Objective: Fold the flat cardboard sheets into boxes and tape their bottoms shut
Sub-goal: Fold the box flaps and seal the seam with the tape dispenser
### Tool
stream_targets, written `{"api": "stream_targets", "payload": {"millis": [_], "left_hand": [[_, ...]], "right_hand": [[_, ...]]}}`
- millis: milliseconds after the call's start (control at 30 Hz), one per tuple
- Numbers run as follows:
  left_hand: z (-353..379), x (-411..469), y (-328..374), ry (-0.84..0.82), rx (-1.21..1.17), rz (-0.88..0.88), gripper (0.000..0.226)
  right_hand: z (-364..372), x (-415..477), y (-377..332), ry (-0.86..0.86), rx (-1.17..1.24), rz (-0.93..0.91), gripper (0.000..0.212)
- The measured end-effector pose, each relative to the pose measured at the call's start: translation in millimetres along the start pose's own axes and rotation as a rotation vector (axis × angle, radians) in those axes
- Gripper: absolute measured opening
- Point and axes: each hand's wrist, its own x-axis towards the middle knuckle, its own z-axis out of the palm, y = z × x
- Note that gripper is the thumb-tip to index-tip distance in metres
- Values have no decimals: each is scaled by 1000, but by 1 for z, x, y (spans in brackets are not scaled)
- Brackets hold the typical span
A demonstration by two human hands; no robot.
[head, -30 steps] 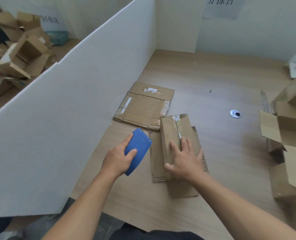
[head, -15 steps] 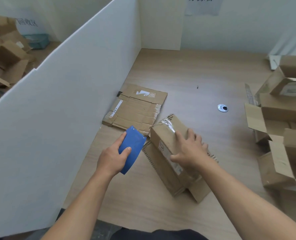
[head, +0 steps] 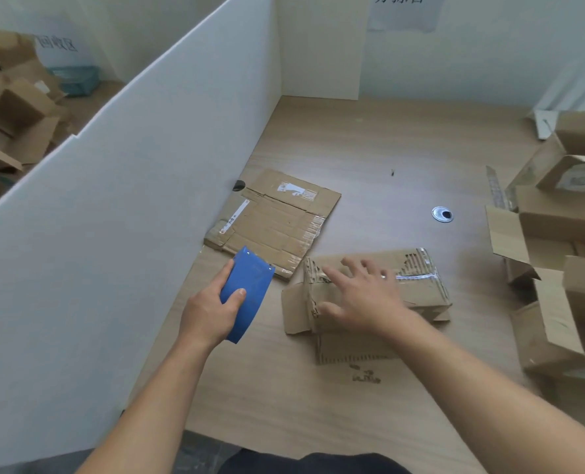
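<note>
A folded cardboard box (head: 417,289) lies on its side in the middle of the wooden table, with loose flaps at its left end and clear tape along one seam. My right hand (head: 363,295) rests on top of it with fingers spread. My left hand (head: 209,309) grips a blue tape dispenser (head: 246,295) just left of the box. Beyond the dispenser, a flat cardboard sheet (head: 277,220) lies beside the white partition.
A tall white partition (head: 130,217) runs along the left of the table (head: 352,148). Several folded open boxes (head: 558,234) are stacked at the right edge. A round metal cable hole (head: 442,214) sits mid-table. More boxes (head: 14,114) lie beyond the partition.
The box has turned from lengthwise to lying crosswise under my right hand, whose fingers have spread. My left hand with the dispenser has stayed about where it was.
</note>
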Motion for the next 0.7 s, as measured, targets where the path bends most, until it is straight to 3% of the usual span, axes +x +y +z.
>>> {"api": "stream_targets", "payload": {"millis": [200, 400, 700], "left_hand": [[0, -9, -4, -18, 44, 18, 60], [-6, -22, -14, -72, 17, 34, 56], [-5, -22, -17, -143, -39, 80, 57]], "right_hand": [[50, 6, -42, 100, 23, 136, 76], [70, 2, -24, 212, -9, -5, 81], [71, -6, 5, 335, 165, -178, 52]]}}
